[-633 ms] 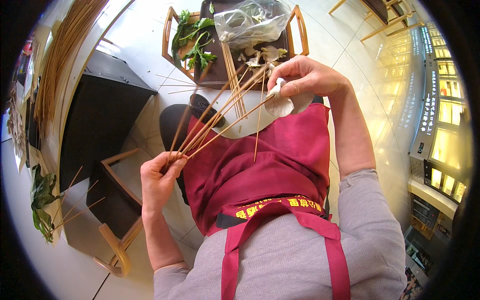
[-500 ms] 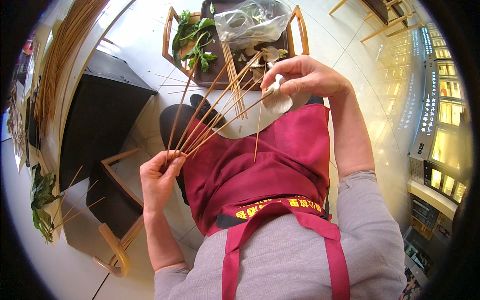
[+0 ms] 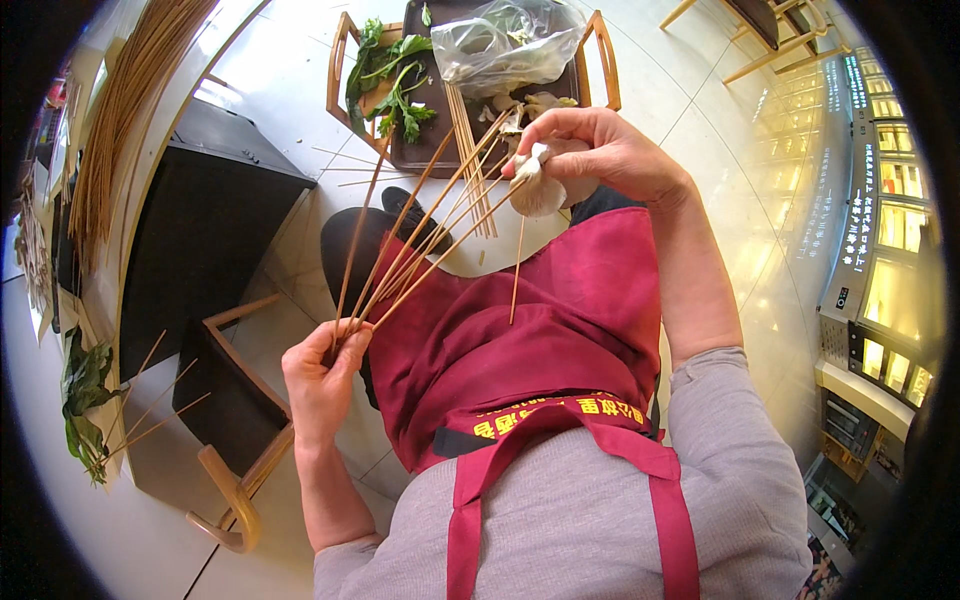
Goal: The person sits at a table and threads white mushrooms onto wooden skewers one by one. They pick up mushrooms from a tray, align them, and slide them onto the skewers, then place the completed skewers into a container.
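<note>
My left hand (image 3: pixel 325 375) is closed around the lower ends of several bamboo skewers (image 3: pixel 408 262), which fan out away from me over my lap. Out ahead, my right hand (image 3: pixel 605 155) pinches a pale oyster mushroom (image 3: pixel 540 190) between thumb and fingers. The tip of one held skewer reaches the mushroom; whether it has pierced it I cannot tell. Another mushroom piece shows under my right fingers. Beyond both hands stands a brown tray (image 3: pixel 428 150) with wooden handles. It carries leafy green stalks (image 3: pixel 400 85), mushroom pieces, a bundle of skewers (image 3: pixel 465 130) and a clear plastic bag (image 3: pixel 510 45).
A dark red apron (image 3: pixel 500 340) covers my lap. To the left are a black cabinet (image 3: pixel 205 240), a wooden chair (image 3: pixel 240 470), a large pile of skewers (image 3: pixel 125 120) and skewered green leaves (image 3: pixel 85 390). At far right stands a lit display case (image 3: pixel 890 240).
My right hand and the mushroom have shifted slightly left, against the skewer's tip. The left hand has moved a little down, still holding the skewers.
</note>
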